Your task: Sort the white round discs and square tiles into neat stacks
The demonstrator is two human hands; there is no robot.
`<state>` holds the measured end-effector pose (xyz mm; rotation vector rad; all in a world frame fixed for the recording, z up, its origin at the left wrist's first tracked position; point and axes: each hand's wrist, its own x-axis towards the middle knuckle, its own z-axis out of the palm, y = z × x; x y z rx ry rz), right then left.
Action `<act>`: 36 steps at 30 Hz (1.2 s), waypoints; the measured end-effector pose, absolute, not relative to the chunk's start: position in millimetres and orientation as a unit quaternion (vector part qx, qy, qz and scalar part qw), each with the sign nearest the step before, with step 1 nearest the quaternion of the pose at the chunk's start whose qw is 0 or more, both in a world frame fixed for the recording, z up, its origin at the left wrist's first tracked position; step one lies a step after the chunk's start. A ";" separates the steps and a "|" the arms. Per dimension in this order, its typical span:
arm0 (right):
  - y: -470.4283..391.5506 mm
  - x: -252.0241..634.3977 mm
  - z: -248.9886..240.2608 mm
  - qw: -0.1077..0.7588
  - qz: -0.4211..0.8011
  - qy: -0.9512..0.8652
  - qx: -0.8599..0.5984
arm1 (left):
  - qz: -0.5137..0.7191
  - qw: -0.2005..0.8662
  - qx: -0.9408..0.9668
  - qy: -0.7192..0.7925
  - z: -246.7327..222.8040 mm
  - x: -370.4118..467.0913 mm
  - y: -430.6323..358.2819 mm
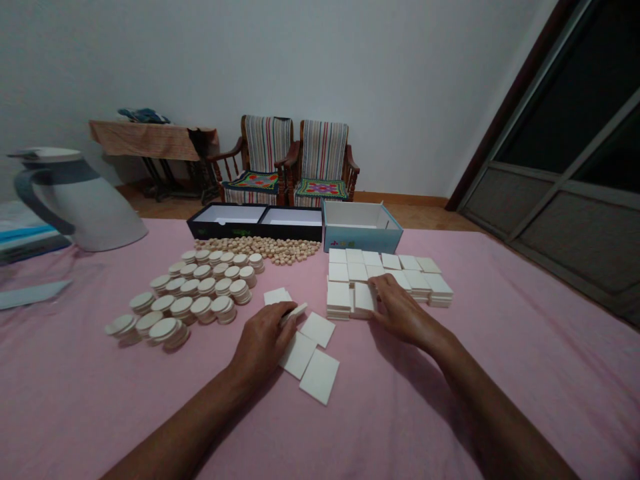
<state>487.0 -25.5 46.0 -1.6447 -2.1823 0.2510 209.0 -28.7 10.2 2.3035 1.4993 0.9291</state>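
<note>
White square tiles stand in stacked rows (338, 296) right of centre on a pink cloth. My right hand (397, 308) grips a tile (364, 298) at the front of these stacks, with its fingers on the tile's right side. Between thumb and fingers, my left hand (265, 337) holds a white tile (295, 313) tilted above the cloth. Beside and under that hand lie several loose square tiles (320, 375), some overlapping. Stacks of round white discs (183, 308) stand to the left.
Small wooden beads (270, 249) lie in front of a black two-part box (255, 231). A light blue box (363, 233) stands behind the tile stacks. On the left are a large grey-white jug (100, 207) and a flat pale item (33, 295). The pink cloth (525, 320) covers the table.
</note>
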 end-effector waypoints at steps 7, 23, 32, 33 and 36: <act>-27.2 484.6 45.1 0.317 0.067 -0.771 -0.548 | 0.324 0.113 0.805 0.484 11.9 212.4 -31.1; -67.3 382.0 51.2 0.094 0.078 -0.838 -0.532 | 0.450 0.154 0.715 0.512 19.0 209.2 -28.3; -59.5 355.8 44.3 0.072 0.048 -0.815 -0.573 | 0.467 0.183 0.688 0.525 19.2 209.4 -27.1; -60.9 358.3 46.3 0.079 0.054 -0.816 -0.570 | 0.468 0.188 0.685 0.525 19.6 209.5 -27.1; -64.1 377.1 57.3 0.122 0.074 -0.812 -0.566 | 0.473 0.201 0.675 0.529 21.8 210.7 -28.1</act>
